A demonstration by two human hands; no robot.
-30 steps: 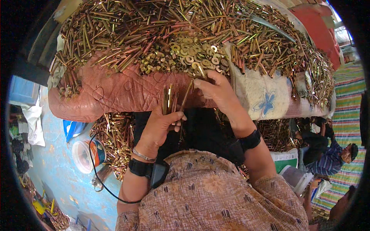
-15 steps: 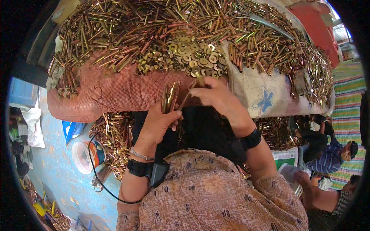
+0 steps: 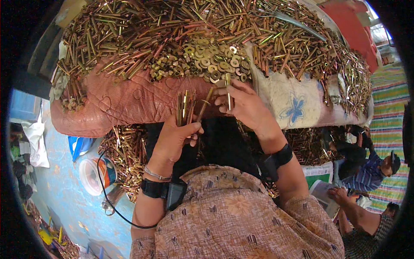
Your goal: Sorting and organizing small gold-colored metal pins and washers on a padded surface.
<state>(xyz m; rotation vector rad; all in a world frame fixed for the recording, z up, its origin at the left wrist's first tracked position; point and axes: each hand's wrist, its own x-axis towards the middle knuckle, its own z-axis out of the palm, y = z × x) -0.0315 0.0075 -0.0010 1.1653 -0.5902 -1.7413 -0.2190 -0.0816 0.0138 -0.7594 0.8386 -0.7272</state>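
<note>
My left hand (image 3: 169, 140) is closed round a small bundle of brass-coloured metal tubes (image 3: 184, 105) that stand upright above the fingers. Leaning out of the same grip is a thin rod (image 3: 203, 108) with a flat washer round it near the upper end. To the right, my right hand (image 3: 249, 108) pinches one shiny metal tube (image 3: 229, 90) upright between thumb and fingers, apart from the rod. Just beyond both hands lie loose washers (image 3: 217, 64) and small nuts (image 3: 168, 69) in a heap. Some of the left fingers are hidden behind the thumb.
A large pile of metal tubes and rods (image 3: 129, 32) covers the padded surface, whose quilted red cloth (image 3: 129, 103) hangs in front. More pieces lie below, beside a clear bucket (image 3: 91, 177) and a black cable (image 3: 103, 185). Two other people sit at the right.
My right hand has drawn slightly lower and now shows a tube upright in its fingers. A washer is now visible on the rod in my left hand, which has hardly moved.
</note>
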